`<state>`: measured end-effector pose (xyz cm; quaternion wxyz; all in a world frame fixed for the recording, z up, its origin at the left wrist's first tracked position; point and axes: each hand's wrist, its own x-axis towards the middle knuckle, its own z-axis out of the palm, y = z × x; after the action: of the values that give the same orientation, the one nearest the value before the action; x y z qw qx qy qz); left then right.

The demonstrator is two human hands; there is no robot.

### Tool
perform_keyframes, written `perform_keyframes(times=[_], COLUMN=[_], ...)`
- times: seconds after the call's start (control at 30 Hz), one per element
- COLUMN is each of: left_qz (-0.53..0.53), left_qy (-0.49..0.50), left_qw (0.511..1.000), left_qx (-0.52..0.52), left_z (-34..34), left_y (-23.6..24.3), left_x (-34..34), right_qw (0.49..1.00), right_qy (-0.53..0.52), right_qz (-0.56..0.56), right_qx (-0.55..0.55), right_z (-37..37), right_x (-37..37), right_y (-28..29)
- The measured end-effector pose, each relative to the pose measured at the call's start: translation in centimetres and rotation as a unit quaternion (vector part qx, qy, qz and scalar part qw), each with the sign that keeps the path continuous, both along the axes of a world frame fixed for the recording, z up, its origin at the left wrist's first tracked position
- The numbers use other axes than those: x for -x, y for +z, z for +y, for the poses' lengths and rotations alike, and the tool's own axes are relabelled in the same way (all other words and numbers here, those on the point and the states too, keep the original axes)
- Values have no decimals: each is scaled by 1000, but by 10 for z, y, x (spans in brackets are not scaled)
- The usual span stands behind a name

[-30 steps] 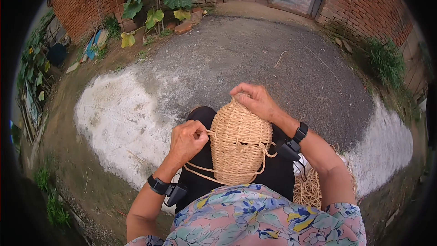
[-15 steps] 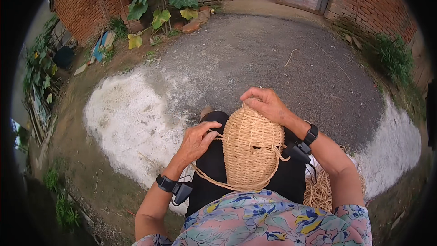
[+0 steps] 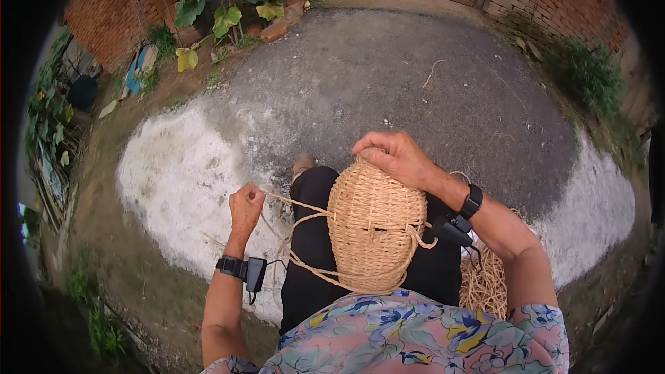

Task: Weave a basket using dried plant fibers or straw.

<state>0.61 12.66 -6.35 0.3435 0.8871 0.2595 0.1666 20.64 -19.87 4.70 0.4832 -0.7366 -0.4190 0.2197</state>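
Straw basket [image 3: 374, 197]: looking mostly woven, small middle gap; on black trousers [image 3: 309, 235], between side edges.
Left hand [image 3: 246, 206]: pinching long cord [image 3: 294, 201].
Right hand [image 3: 398, 158]: gripping basket's far end.
Short cord [image 3: 432, 244]: loose, maybe unfinished.

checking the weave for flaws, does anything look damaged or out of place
A small dark gap interrupts the otherwise close rows midway along the woven basket; I cannot tell whether it is damage or deliberate. A lone pale strand also lies on the dark pavement, apart from the strand heap.
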Motion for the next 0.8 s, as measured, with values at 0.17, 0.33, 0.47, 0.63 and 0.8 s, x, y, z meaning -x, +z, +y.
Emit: perform_keyframes(times=[0.17, 0.33, 0.47, 0.63, 0.8], left_qz=[51, -29, -109, -135, 60], left_qy=[-95, -306, -362, -304, -86], left_qw=[960, 938, 921, 923, 954], left_qx=[-257, 162, -95, -192, -281], left_z=[23, -108, -115, -101, 35], left_y=[-9, 90, 98, 85, -1], left_x=[22, -15, -10, -25, 6], right_qw=[1000, 999, 999, 999, 999], right_qy=[6, -17, -22, -11, -16], right_qz=[26, 29, 27, 29, 30], right_qx=[-4, -33, -38, 24, 2], right_z=[3, -5, -1, 0, -1], right_x=[-2, -4, -1, -5, -4], right_y=[2, -4, -3, 1, -2])
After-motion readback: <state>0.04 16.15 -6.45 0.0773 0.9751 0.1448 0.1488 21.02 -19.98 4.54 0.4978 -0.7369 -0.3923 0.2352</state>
